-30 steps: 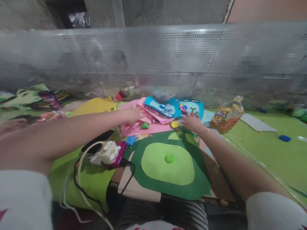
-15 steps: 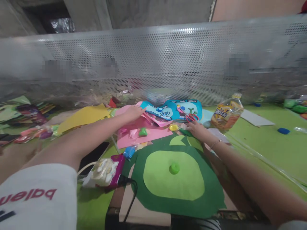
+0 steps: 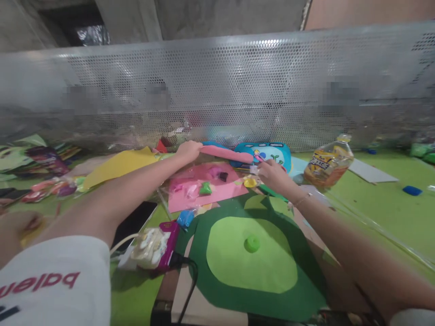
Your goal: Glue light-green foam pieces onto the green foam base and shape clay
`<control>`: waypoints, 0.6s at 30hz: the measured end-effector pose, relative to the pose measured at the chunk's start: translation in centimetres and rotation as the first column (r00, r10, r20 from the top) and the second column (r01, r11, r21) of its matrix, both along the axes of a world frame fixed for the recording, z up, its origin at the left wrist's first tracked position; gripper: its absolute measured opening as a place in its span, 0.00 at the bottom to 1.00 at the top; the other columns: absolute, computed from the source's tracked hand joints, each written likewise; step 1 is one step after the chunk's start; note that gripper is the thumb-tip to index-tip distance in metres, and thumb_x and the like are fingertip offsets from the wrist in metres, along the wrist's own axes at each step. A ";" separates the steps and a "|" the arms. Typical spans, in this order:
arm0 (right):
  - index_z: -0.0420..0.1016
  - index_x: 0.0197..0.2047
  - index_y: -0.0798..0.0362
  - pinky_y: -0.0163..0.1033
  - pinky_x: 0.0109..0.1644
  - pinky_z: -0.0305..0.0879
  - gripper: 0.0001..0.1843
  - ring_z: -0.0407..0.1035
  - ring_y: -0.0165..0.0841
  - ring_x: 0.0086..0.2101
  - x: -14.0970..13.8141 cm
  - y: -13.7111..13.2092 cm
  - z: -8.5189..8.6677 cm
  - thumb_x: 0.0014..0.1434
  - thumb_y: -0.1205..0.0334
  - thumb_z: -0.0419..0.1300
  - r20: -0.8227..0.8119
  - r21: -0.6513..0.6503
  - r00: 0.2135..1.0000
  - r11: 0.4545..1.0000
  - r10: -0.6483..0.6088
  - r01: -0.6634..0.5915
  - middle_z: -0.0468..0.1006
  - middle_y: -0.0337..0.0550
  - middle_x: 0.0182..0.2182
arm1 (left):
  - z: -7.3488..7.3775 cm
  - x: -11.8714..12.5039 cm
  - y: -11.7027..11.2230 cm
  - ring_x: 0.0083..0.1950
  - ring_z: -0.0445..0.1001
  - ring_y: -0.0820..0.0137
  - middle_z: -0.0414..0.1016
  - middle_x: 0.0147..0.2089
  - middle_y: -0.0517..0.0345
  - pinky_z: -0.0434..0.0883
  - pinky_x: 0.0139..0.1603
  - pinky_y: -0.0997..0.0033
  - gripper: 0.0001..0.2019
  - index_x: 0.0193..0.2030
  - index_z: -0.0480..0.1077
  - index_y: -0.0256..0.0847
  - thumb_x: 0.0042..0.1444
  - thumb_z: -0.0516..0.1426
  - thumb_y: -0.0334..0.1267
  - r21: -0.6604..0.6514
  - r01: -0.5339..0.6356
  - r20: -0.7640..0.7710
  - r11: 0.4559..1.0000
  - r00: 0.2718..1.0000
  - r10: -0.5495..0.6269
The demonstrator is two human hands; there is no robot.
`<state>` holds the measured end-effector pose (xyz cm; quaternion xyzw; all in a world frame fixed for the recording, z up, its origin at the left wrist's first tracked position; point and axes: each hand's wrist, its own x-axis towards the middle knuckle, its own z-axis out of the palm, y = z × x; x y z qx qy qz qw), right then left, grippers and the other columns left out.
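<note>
My left hand (image 3: 188, 150) is closed on the near edge of a pink sheet (image 3: 227, 154) and holds it lifted off the pile. My right hand (image 3: 271, 174) rests with curled fingers at the sheet's other end, next to a blue cartoon pouch (image 3: 272, 153); what its fingers hold is hidden. Under the lifted sheet lies a flat pink sheet (image 3: 210, 192) with small clay lumps, one green (image 3: 205, 188) and one dark (image 3: 223, 176). A yellow clay lump (image 3: 249, 182) lies by my right hand.
A dark green paper (image 3: 258, 296) with a light green patch and a green blob (image 3: 252, 243) lies in front of me. A plastic bottle (image 3: 328, 161) lies on its side to the right. A phone (image 3: 134, 219), a charger with cables (image 3: 149, 246) and yellow paper (image 3: 117, 165) are on the left. A perforated metal screen (image 3: 217, 90) stands behind.
My left hand has lifted the pink sheet up off the pile, uncovering the clay lumps beneath. My right hand moved up slightly to the sheet's far end.
</note>
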<state>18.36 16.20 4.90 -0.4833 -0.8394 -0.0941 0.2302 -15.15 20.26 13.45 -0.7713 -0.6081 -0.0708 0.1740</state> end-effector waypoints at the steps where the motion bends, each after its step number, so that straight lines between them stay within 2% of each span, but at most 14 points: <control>1: 0.71 0.46 0.57 0.45 0.46 0.64 0.15 0.64 0.43 0.44 -1.1 -0.2 -0.1 0.57 0.66 0.50 0.041 -0.034 0.999 0.999 0.013 -0.012 0.69 0.55 0.43 | -0.1 0.0 -0.1 0.46 0.73 0.62 0.76 0.45 0.50 0.66 0.46 0.66 0.18 0.48 0.73 0.42 0.60 0.44 0.39 -0.002 0.001 0.001 1.000 1.000 -0.001; 3: 0.69 0.49 0.55 0.47 0.47 0.63 0.17 0.64 0.44 0.45 -3.2 -0.5 -0.6 0.59 0.59 0.51 0.112 -0.111 0.993 0.994 0.028 -0.016 0.68 0.56 0.47 | -0.4 0.1 -0.3 0.47 0.73 0.63 0.76 0.46 0.51 0.66 0.47 0.67 0.18 0.50 0.72 0.43 0.60 0.45 0.39 -0.006 0.004 0.003 1.000 1.000 -0.004; 5: 0.66 0.55 0.53 0.50 0.50 0.61 0.24 0.62 0.47 0.49 -5.0 -0.6 -1.2 0.59 0.49 0.52 0.177 -0.173 0.981 0.984 0.076 -0.045 0.66 0.55 0.52 | -0.6 0.3 -0.4 0.48 0.73 0.63 0.76 0.47 0.52 0.65 0.48 0.68 0.18 0.52 0.71 0.44 0.60 0.46 0.40 -0.012 0.010 -0.001 1.000 1.000 -0.011; 8: 0.59 0.61 0.48 0.54 0.52 0.59 0.32 0.59 0.51 0.53 -7.3 -0.1 -1.4 0.58 0.43 0.51 0.185 -0.222 0.978 0.974 0.091 -0.049 0.63 0.56 0.56 | -0.7 0.4 -0.4 0.48 0.73 0.64 0.76 0.47 0.51 0.65 0.48 0.68 0.19 0.54 0.70 0.43 0.61 0.46 0.40 -0.020 0.022 -0.017 1.000 1.000 -0.023; 12: 0.52 0.66 0.49 0.53 0.50 0.61 0.37 0.66 0.51 0.49 -10.3 2.2 -0.6 0.57 0.43 0.52 0.174 -0.355 0.970 0.929 0.172 -0.101 0.67 0.58 0.54 | -0.4 0.3 -0.5 0.47 0.73 0.64 0.76 0.46 0.52 0.65 0.46 0.69 0.18 0.53 0.70 0.43 0.61 0.45 0.40 -0.022 0.039 -0.054 0.999 0.998 -0.040; 15: 0.49 0.67 0.49 0.43 0.48 0.64 0.45 0.69 0.44 0.46 -12.3 4.1 0.0 0.50 0.46 0.60 0.165 -0.424 0.950 0.888 0.266 -0.175 0.72 0.50 0.52 | -0.2 0.3 -0.6 0.45 0.74 0.63 0.77 0.44 0.51 0.66 0.43 0.69 0.17 0.50 0.72 0.42 0.60 0.45 0.38 -0.028 0.051 -0.090 0.998 0.995 -0.053; 18: 0.50 0.67 0.52 0.35 0.41 0.66 0.49 0.72 0.37 0.39 -13.6 5.4 0.4 0.45 0.51 0.65 0.033 -0.481 0.944 0.833 0.330 -0.274 0.76 0.45 0.47 | -0.2 0.3 -0.6 0.44 0.74 0.63 0.77 0.43 0.50 0.66 0.42 0.69 0.17 0.47 0.73 0.42 0.59 0.45 0.37 -0.039 0.062 -0.114 0.997 0.991 -0.066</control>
